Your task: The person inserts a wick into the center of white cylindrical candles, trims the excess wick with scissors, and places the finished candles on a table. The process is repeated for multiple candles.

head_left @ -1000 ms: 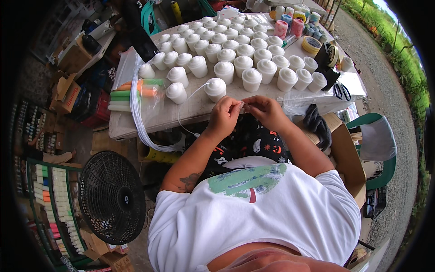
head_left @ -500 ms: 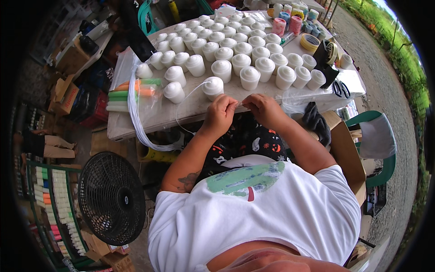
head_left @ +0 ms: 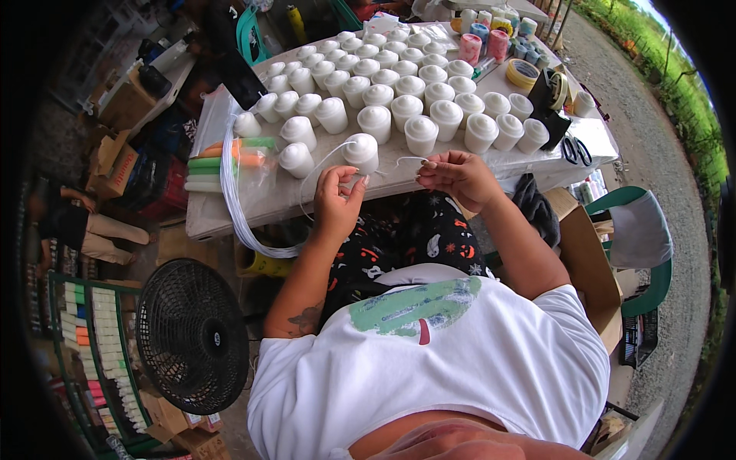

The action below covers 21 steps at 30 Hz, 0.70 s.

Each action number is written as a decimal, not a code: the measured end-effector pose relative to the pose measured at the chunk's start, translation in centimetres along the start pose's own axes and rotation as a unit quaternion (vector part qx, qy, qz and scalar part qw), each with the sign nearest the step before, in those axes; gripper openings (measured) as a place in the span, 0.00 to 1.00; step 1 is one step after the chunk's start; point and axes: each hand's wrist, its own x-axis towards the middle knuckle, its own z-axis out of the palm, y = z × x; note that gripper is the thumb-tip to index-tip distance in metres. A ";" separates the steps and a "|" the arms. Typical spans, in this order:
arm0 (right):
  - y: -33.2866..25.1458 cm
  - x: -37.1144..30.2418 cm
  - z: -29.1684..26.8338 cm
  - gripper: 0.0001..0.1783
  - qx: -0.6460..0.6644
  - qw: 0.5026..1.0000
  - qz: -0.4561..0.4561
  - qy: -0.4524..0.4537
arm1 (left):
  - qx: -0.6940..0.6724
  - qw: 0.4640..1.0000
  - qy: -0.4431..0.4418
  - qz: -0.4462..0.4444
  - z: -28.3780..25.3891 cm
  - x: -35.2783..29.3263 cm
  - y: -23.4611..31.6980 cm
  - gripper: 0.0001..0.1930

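At the table's near edge my right hand [head_left: 460, 178] pinches a short white wick [head_left: 410, 159], whose free end curls out to the left. My left hand [head_left: 339, 195] is raised opposite, thumb and fingers apart, and I see nothing gripped in it. Just beyond it stands a white candle [head_left: 360, 155] with a domed top. A thin white cord [head_left: 316, 170] runs from that candle's top and loops down behind my left hand. Many similar white candles [head_left: 377, 121] stand in rows behind.
A bundle of white cords [head_left: 227, 180] hangs over the table's left edge beside bagged green and orange sticks [head_left: 230, 159]. Scissors [head_left: 575, 150], tape rolls [head_left: 523, 73] and coloured candles [head_left: 470, 47] lie at right. A black fan [head_left: 193, 336] stands left.
My hands, close together before, have drawn apart. The left hand has moved left and its fingers have opened; the right has turned, and the wick in it now shows.
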 end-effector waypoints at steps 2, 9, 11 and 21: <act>0.1 -0.2 0.4 0.09 0.012 1.000 0.003 0.005 | 0.010 1.000 0.014 0.000 0.7 -0.3 -0.9 0.21; -0.1 -0.7 1.5 0.10 0.035 0.999 0.011 -0.013 | 0.047 0.995 0.064 0.065 3.3 2.3 -3.5 0.38; -0.1 -0.7 1.8 0.10 0.040 0.999 0.016 -0.012 | 0.073 0.995 0.039 0.048 3.5 2.7 -2.9 0.40; 3.1 -1.2 1.8 0.50 -0.246 0.941 -0.233 -0.002 | -0.517 0.811 -0.056 -0.269 0.9 2.9 1.6 0.30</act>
